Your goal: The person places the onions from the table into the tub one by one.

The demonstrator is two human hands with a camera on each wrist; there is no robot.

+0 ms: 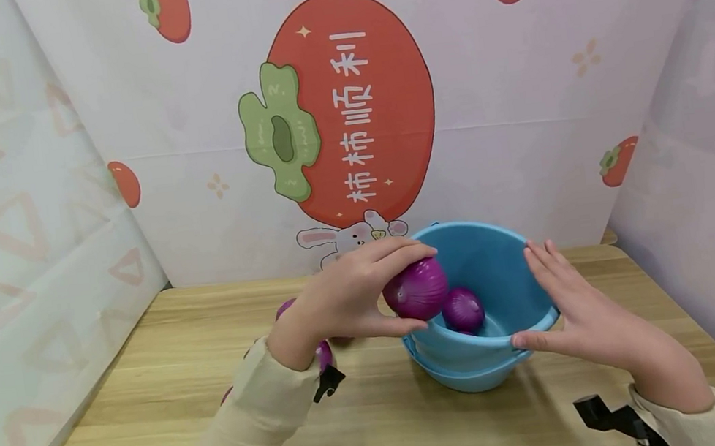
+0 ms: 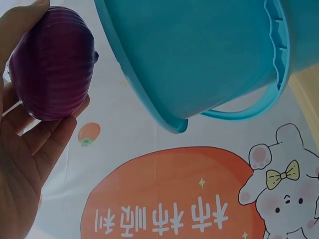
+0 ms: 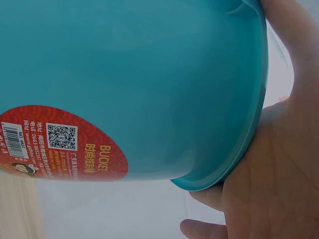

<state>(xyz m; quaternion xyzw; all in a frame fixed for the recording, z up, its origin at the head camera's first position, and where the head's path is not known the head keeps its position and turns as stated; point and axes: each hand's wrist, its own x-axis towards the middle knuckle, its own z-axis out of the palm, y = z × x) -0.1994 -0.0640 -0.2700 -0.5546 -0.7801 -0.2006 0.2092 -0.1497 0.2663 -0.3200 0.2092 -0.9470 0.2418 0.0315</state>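
Note:
My left hand (image 1: 346, 294) grips a red onion (image 1: 417, 291) over the near left part of the rim of a blue bucket (image 1: 501, 265). In the left wrist view the fingers and thumb curl round the onion (image 2: 52, 64), apart from the bucket (image 2: 189, 55). Inside the bucket lies another red onion (image 1: 463, 309), with a bit more purple showing beneath it. My right hand (image 1: 597, 328) rests against the bucket's right rim, thumb and fingers spread and nearly straight. The right wrist view shows its palm (image 3: 269, 184) beside the rim; some fingers are hidden behind it.
More purple onions (image 1: 324, 355) lie on the wooden table (image 1: 172, 398), partly hidden by my left forearm. The bucket's handle (image 2: 249, 112) hangs down its side. A printed cloth backdrop (image 1: 475, 92) stands behind the table, with pale sheets at both sides.

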